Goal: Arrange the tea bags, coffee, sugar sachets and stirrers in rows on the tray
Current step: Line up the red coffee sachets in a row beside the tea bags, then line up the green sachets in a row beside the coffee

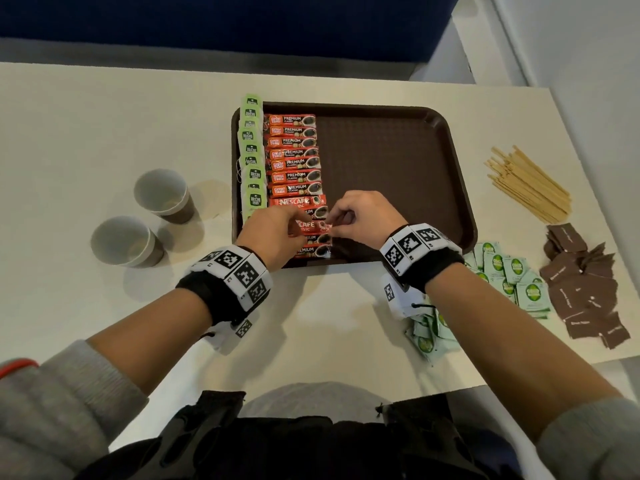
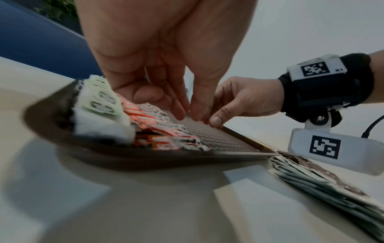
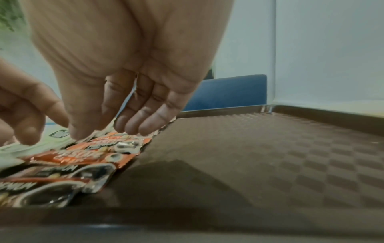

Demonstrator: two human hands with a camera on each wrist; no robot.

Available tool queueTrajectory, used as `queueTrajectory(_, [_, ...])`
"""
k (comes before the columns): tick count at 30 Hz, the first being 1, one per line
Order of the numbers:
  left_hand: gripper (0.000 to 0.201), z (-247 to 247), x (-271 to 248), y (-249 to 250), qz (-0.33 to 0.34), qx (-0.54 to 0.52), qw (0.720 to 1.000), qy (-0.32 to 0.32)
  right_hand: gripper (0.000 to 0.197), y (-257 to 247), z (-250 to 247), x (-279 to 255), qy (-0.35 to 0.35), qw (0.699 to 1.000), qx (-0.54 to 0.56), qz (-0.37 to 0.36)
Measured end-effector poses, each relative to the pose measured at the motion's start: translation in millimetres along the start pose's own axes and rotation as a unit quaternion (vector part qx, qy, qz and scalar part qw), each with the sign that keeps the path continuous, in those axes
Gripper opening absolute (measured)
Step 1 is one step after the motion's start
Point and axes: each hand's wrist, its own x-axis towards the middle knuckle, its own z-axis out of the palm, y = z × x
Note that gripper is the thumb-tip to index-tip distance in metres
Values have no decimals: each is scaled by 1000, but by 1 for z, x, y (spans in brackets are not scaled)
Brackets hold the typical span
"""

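Observation:
A brown tray point(image 1: 398, 168) holds a column of green tea bags point(image 1: 252, 157) along its left edge and a column of red coffee sachets point(image 1: 294, 150) beside it. Both hands hover over the near end of the coffee column. My left hand point(image 1: 292, 225) grips the left end of a red Nescafé sachet point(image 1: 310, 226), and my right hand point(image 1: 334, 224) pinches its right end. In the right wrist view the right hand's fingertips point(image 3: 129, 128) touch the sachets' edges on the tray point(image 3: 270, 156). Wooden stirrers point(image 1: 530, 185), green sugar sachets point(image 1: 509, 271) and brown sugar sachets point(image 1: 581, 289) lie on the table to the right.
Two paper cups point(image 1: 162, 195) point(image 1: 124, 240) stand on the white table point(image 1: 104, 116) left of the tray. More green sachets point(image 1: 429, 334) lie under my right forearm. The tray's right half shows bare brown surface. The table's right edge runs just past the brown sachets.

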Motion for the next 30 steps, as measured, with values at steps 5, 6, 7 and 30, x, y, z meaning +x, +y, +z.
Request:
queueTrajectory(5, [37, 23, 1, 36, 53, -33, 997, -36, 20, 32, -7, -32, 120, 991, 30, 48])
queueTrajectory(6, [38, 29, 1, 44, 64, -28, 996, -50, 22, 41, -8, -40, 140, 988, 37, 60])
queueTrajectory(7, [39, 36, 0, 51, 75, -20, 995, -64, 24, 50, -9, -48, 155, 984, 42, 74])
queueTrajectory(30, [90, 166, -30, 151, -15, 101, 987, -126, 118, 151, -5, -154, -90, 982, -157, 44])
